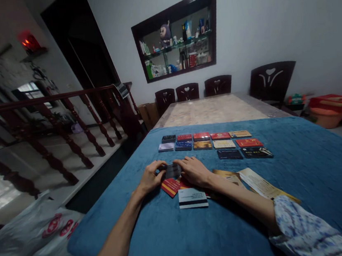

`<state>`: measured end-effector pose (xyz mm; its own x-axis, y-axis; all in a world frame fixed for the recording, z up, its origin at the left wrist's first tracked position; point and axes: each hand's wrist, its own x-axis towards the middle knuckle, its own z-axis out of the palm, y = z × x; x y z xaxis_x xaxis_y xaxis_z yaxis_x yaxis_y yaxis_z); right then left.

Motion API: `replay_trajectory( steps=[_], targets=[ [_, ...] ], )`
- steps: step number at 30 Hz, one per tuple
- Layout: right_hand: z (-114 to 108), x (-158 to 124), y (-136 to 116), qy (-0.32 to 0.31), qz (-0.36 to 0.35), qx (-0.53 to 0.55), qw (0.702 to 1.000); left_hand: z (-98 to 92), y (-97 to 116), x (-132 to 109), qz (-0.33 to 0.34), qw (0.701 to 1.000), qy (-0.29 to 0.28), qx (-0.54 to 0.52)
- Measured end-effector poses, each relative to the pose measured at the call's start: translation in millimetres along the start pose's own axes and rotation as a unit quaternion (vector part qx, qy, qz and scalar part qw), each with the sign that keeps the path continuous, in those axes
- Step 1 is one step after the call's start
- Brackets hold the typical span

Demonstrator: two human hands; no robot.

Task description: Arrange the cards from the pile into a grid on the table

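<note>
My left hand [152, 176] pinches the left edge of a dark card [173, 170], held low over the blue cloth. On its other side my right hand [193, 171] grips the right edge of the same card. Whether it is one card or a small stack I cannot tell. Just beneath and in front lie red cards [171, 187], partly hidden by the right hand. Nearer me is a white card with a black stripe [193, 198]. A gold card [229, 176] and a long cream card [265, 183] lie beyond my right forearm.
Several cards lie in rows farther back, among them a blue card [183, 145], a cream card [223, 144] and a black card [257, 152]. A blue cloth [146, 234] covers the near table. Chairs [218, 85] stand behind; a railing [70, 93] and plastic bags [41, 239] are left.
</note>
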<state>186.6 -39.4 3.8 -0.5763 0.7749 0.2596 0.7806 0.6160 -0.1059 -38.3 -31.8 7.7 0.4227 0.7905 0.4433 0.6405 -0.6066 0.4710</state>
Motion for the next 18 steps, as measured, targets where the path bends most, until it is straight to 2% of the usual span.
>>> replay_trajectory(
  steps=[13, 18],
  targets=[
    [1.0, 0.0, -1.1, 0.012, 0.008, -0.002, 1.000, -2.7, 4.8, -2.8, -0.032, 0.992, -0.080, 0.088],
    [2.6, 0.9, 1.6, 0.016, 0.010, -0.009, 1.000, -1.1, 6.5, -3.4, -0.041, 0.992, -0.085, 0.082]
  ],
)
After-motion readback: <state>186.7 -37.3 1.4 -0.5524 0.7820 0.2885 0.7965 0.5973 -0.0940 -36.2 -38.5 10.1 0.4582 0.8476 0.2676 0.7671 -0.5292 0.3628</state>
